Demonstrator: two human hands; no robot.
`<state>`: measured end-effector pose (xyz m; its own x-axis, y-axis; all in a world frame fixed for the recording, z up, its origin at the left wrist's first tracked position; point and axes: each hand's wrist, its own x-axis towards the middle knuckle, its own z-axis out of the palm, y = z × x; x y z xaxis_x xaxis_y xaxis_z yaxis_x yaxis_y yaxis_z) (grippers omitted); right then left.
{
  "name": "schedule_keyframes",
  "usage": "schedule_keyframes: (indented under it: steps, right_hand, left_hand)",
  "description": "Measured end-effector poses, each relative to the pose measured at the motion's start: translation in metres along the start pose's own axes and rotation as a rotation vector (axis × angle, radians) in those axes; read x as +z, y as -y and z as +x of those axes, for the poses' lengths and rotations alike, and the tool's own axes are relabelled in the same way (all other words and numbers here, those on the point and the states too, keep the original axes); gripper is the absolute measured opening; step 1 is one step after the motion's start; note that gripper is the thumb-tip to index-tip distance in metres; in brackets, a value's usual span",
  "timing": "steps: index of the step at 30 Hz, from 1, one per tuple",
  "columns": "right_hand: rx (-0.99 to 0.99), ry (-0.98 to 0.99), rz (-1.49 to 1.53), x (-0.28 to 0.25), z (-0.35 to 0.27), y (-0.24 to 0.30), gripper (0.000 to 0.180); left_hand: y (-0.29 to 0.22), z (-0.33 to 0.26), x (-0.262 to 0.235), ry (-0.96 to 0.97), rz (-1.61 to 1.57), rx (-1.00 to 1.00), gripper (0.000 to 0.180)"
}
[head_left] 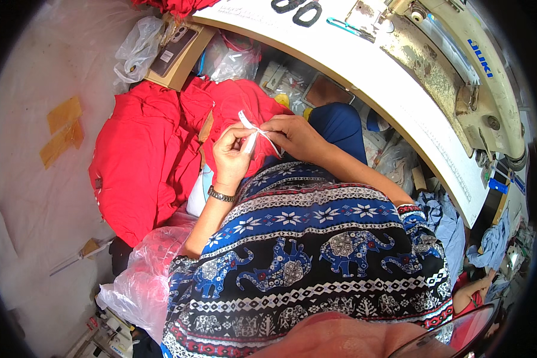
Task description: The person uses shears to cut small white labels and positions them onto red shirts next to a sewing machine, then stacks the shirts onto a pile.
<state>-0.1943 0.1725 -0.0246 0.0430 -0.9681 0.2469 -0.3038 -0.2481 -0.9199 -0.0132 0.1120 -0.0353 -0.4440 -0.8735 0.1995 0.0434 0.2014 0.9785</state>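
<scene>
Above my lap, my left hand (231,154) and my right hand (292,137) meet at a narrow white fabric strip (244,120). The fingers of my left hand pinch it, and one length of it lies along the thumb. My right hand closes on the same strip from the other side, where it crosses or bunches; whether it is knotted I cannot tell. Another thin white end hangs below the right fingers. Right behind and under both hands lies red cloth (238,98), draped over my knee.
A large heap of red garments (138,161) rests at my left, with pinkish plastic wrapping (146,277) below it. A white sewing table (364,74) carrying a sewing machine (483,77) curves along the right. A cardboard box (188,56) stands at the back. Another person's arm (474,292) shows at lower right.
</scene>
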Motion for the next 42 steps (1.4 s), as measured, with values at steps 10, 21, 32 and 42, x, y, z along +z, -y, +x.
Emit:
schedule_keyframes:
  steps: [10,21,32,42]
  right_hand:
    - [0.069,-0.142,0.138,-0.01,0.002,0.011,0.02]
    - [-0.078,0.098,-0.078,-0.061,0.025,0.077,0.023]
    - [0.004,0.007,-0.404,-0.068,0.013,0.056,0.062]
    - [-0.057,0.154,-0.309,-0.025,0.04,0.038,0.051]
  left_hand:
    - [-0.019,0.026,-0.007,-0.137,-0.01,0.053,0.031]
    - [-0.101,0.034,-0.026,-0.165,-0.269,0.113,0.035]
    - [-0.054,0.034,0.02,-0.08,-0.367,-0.129,0.032]
    - [-0.073,0.027,0.028,0.011,0.057,-0.01,0.034]
